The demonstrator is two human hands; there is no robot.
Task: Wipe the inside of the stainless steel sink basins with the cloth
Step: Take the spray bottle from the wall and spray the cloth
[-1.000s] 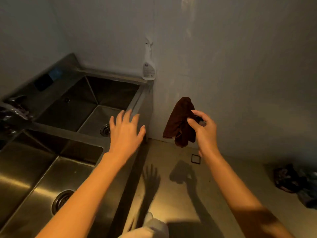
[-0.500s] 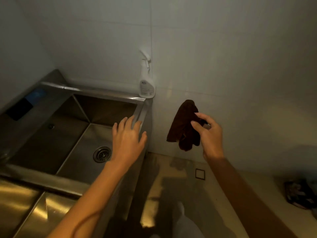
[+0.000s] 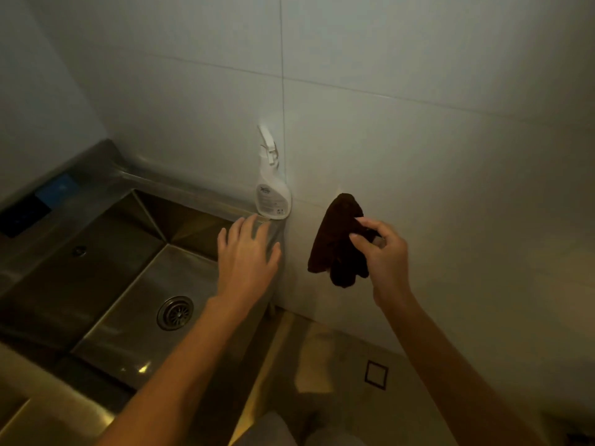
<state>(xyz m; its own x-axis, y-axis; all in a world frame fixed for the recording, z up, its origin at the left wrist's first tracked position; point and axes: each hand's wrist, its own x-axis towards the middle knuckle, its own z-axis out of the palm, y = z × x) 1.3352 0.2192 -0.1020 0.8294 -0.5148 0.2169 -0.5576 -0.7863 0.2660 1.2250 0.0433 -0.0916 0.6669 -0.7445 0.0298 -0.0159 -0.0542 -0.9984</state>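
Right hand (image 3: 383, 252) pinches the cloth (image 3: 338, 239); left hand (image 3: 246, 252) (open, empty) nears the bottle (image 3: 272, 194), best gripped by its neck.

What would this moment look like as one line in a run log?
right hand: pinches cloth, off sink | left hand: open, near spray bottle | basin: unwiped

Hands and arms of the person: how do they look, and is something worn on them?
Both arms are bare up to the picture's edge: no sleeves are visible. The left hand and the right hand have no gloves, and no rings, watch or bracelets can be seen. The light is dim, so small details may be missed.
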